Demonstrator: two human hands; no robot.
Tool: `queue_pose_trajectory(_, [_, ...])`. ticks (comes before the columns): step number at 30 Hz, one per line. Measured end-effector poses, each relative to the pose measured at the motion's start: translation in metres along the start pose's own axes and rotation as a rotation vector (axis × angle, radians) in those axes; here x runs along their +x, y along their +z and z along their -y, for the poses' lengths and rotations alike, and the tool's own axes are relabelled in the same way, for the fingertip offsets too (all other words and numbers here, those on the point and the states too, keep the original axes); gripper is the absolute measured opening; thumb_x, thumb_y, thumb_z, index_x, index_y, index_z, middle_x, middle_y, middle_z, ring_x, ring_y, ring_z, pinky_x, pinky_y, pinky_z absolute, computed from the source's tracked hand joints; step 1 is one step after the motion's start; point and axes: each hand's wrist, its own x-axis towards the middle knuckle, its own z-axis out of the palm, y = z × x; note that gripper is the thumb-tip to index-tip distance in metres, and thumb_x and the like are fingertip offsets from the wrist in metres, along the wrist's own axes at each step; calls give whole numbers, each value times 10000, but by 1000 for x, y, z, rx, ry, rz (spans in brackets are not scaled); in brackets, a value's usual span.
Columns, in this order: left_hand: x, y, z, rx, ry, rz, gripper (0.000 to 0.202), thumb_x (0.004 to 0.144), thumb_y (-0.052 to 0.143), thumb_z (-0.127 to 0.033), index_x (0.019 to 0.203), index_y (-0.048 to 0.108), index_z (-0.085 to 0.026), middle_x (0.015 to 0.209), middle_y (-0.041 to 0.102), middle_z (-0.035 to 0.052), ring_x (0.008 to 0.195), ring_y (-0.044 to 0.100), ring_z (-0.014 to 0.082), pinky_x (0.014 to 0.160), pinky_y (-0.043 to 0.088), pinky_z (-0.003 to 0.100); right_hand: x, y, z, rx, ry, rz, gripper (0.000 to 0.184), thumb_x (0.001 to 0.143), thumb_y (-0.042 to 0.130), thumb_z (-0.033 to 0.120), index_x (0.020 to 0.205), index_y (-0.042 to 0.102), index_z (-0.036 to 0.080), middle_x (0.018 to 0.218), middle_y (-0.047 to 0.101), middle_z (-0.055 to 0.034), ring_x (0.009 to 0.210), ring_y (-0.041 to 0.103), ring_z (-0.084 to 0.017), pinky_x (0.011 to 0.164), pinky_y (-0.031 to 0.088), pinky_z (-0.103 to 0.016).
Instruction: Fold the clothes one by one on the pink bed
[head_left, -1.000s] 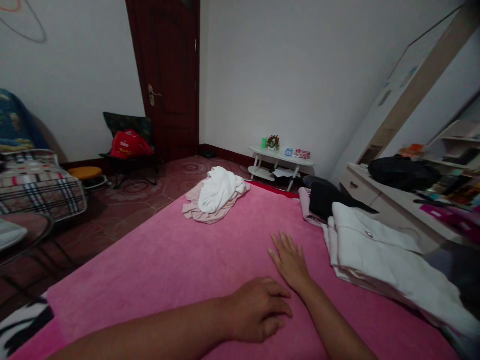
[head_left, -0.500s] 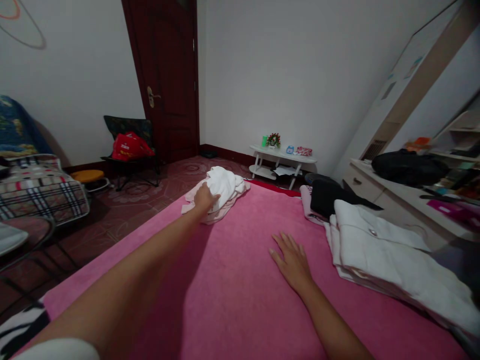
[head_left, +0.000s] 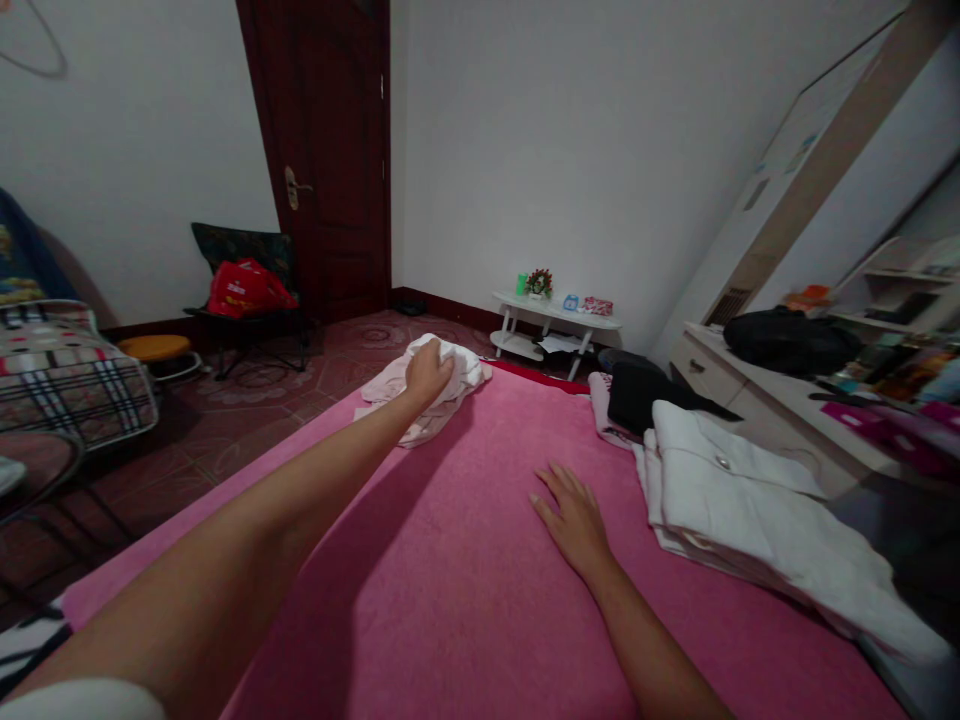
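My left hand (head_left: 429,371) is stretched far out over a crumpled white garment (head_left: 469,372) near the far edge of the bed. Its fingers are closed on the cloth, with the fingertips partly hidden in the folds. Under the white garment lies a pale pink garment (head_left: 424,428), spread loosely toward the left edge. My right hand (head_left: 574,515) rests palm down on the pink bedsheet (head_left: 465,560), fingers spread and holding nothing.
To the right lie folded white clothes (head_left: 739,500) with a button, and behind them a black garment (head_left: 645,398). A dresser (head_left: 739,385) stands beyond. Further off are a low white table (head_left: 555,312), a chair with a red bag (head_left: 249,288), and a dark door (head_left: 330,150).
My left hand has moved from the white garment's left side up onto its top. The right hand stays flat on the sheet. The whole view has shifted slightly.
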Motion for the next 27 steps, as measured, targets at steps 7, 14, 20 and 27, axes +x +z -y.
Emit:
queue_pose_trajectory(7, [-78, -57, -85, -619, 443, 336, 322, 868, 524, -448, 777, 614, -152, 747, 642, 11, 675, 584, 137, 606, 399, 219, 0, -11, -12, 828, 210, -340, 521, 882, 452, 546, 1255, 544, 194, 1309, 567, -134, 1018, 640, -231, 933, 469, -430])
queue_pose_trajectory(14, [-98, -23, -39, -465, 294, 432, 237, 814, 574, -353, 759, 692, -155, 698, 679, 26, 621, 594, 141, 578, 389, 222, -3, -23, -20, 1055, 345, -518, 483, 862, 462, 574, 1099, 580, 170, 1121, 625, -106, 723, 649, -155, 592, 507, -272])
queue_pose_trajectory(20, [-91, 22, -5, -402, 241, 489, 204, 787, 595, -324, 828, 714, -164, 754, 691, 26, 649, 607, 153, 592, 430, 235, -4, -18, 2, 754, 195, -282, 343, 826, 564, 463, 984, 621, 163, 853, 658, -56, 724, 612, -175, 637, 496, -289])
queue_pose_trajectory(27, [-118, 48, 0, -356, 416, 457, 547, 690, 713, -249, 1220, 597, -180, 1156, 624, 98, 1063, 573, 245, 950, 436, 352, -11, -23, 21, 154, -35, -120, 526, 767, 639, 329, 1269, 525, 218, 1154, 582, -88, 829, 587, -194, 768, 500, -349])
